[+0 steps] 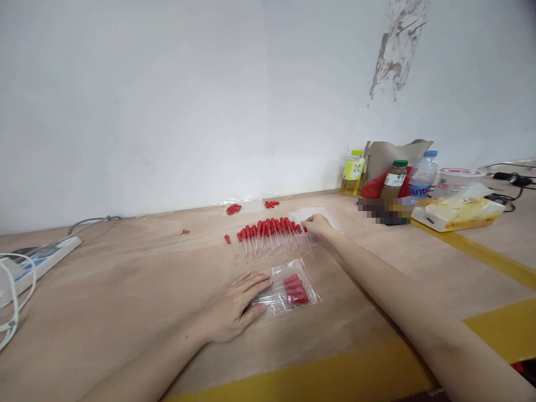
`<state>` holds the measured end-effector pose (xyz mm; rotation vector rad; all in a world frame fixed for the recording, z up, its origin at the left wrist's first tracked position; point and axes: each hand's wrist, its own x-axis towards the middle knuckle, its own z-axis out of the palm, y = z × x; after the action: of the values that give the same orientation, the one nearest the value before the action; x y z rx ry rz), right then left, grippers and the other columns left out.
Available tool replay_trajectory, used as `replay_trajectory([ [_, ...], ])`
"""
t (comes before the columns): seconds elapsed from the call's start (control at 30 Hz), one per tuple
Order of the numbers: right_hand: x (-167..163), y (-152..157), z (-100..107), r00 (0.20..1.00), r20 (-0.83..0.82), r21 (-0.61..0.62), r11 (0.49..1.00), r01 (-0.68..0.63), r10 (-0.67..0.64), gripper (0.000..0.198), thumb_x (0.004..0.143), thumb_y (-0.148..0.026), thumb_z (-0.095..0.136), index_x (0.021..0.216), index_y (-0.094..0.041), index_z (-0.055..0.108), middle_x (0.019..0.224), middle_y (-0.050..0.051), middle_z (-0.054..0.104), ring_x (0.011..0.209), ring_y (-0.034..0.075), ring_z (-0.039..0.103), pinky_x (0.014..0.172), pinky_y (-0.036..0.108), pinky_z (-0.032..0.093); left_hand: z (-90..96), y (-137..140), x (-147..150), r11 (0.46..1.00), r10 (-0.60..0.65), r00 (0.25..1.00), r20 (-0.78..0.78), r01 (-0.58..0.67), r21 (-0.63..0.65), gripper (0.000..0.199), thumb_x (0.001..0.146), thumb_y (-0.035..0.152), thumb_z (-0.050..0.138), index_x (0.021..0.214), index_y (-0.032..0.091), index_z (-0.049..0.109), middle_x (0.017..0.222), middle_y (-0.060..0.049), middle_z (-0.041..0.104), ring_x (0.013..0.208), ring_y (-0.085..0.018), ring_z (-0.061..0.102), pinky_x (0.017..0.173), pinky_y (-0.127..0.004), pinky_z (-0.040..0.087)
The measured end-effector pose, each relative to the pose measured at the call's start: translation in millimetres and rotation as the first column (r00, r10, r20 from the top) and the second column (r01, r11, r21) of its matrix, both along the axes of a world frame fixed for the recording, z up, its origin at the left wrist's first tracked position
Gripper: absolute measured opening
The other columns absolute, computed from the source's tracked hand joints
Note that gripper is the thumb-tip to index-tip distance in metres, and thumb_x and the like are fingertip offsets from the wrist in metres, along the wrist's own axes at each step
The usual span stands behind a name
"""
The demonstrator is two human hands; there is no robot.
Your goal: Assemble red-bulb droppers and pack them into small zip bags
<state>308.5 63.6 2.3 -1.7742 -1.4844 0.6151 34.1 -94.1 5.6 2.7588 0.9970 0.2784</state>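
Note:
A row of glass droppers with red rubber bulbs point(272, 229) lies across the middle of the table, tips toward me. At the row's right end, the fingers of my right hand point(319, 224) are pinched at the red bulb of one dropper point(305, 229). My left hand point(234, 304) rests flat with its fingers spread, touching the left end of a clear zip bag point(278, 273). Inside that bag are several droppers with red bulbs point(295, 287). One dropper point(228, 239) lies a little apart at the row's left end. Beyond my right hand is another clear bag point(335, 220), partly covered.
Loose red bulbs point(233, 209) lie on clear plastic by the wall. At the right stand a yellow drink bottle point(350, 177), a green-capped bottle point(393, 181), a water bottle point(425, 170) and a tissue pack point(458, 211). A power strip point(62, 251) lies left.

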Motion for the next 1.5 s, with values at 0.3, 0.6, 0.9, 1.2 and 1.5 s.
replay_trajectory([
  [0.3, 33, -72, 12, 0.82, -0.558, 0.248, 0.969, 0.012, 0.132, 0.018, 0.078, -0.031, 0.048, 0.09, -0.018, 0.047, 0.067, -0.001, 0.054, 0.048, 0.006, 0.048, 0.043, 0.017, 0.041, 1.9, -1, -1, 1.0, -0.003, 1.0, -0.028, 0.003, 0.002, 0.044, 0.09, 0.034, 0.034, 0.133, 0.025, 0.027, 0.138, -0.002, 0.031, 0.126, -0.019, 0.027, 0.105, -0.041, 0.023],
  [0.6, 14, -106, -18, 0.475, -0.878, 0.092, 0.995, 0.041, 0.062, 0.009, 0.076, -0.024, 0.055, 0.076, -0.02, 0.046, 0.06, -0.003, 0.053, 0.049, 0.007, 0.052, 0.047, 0.018, 0.047, 1.0, 0, -1, 1.0, -0.001, 1.0, -0.027, 0.0, -0.009, 0.044, 0.09, 0.034, 0.034, 0.133, 0.026, 0.027, 0.139, -0.002, 0.03, 0.126, -0.02, 0.026, 0.105, -0.042, 0.022],
  [0.9, -2, -126, -27, 0.673, -0.648, 0.112, 0.919, -0.378, 0.356, 0.02, 0.068, -0.03, 0.064, 0.075, -0.018, 0.05, 0.069, -0.001, 0.059, 0.061, 0.01, 0.056, 0.06, 0.024, 0.047, -4.3, 1, -1, 0.998, 0.049, 0.997, 0.059, -0.046, -0.044, 0.057, 0.089, 0.034, 0.038, 0.137, 0.024, 0.009, 0.137, -0.005, 0.032, 0.125, -0.02, 0.03, 0.104, -0.043, 0.023],
  [1.2, -10, -113, -23, 0.731, -0.298, 0.217, 0.79, -0.574, 0.613, 0.023, 0.07, -0.037, 0.059, 0.075, -0.016, 0.053, 0.073, 0.001, 0.058, 0.068, 0.012, 0.052, 0.066, 0.026, 0.041, -4.8, 2, 0, 0.997, 0.058, 0.998, 0.039, -0.056, -0.045, 0.056, 0.088, 0.035, 0.037, 0.137, 0.024, 0.013, 0.138, -0.005, 0.03, 0.126, -0.023, 0.027, 0.104, -0.043, 0.022],
  [1.5, -30, -108, -33, 0.768, -0.347, 0.188, 0.843, -0.505, 0.538, 0.025, 0.063, -0.038, 0.065, 0.067, -0.015, 0.055, 0.062, 0.001, 0.06, 0.058, 0.012, 0.054, 0.054, 0.024, 0.043, -1.6, -1, 1, 0.997, 0.059, 0.998, 0.024, -0.058, -0.046, 0.056, 0.089, 0.034, 0.037, 0.137, 0.026, 0.01, 0.139, -0.003, 0.029, 0.125, -0.022, 0.029, 0.104, -0.044, 0.024],
])
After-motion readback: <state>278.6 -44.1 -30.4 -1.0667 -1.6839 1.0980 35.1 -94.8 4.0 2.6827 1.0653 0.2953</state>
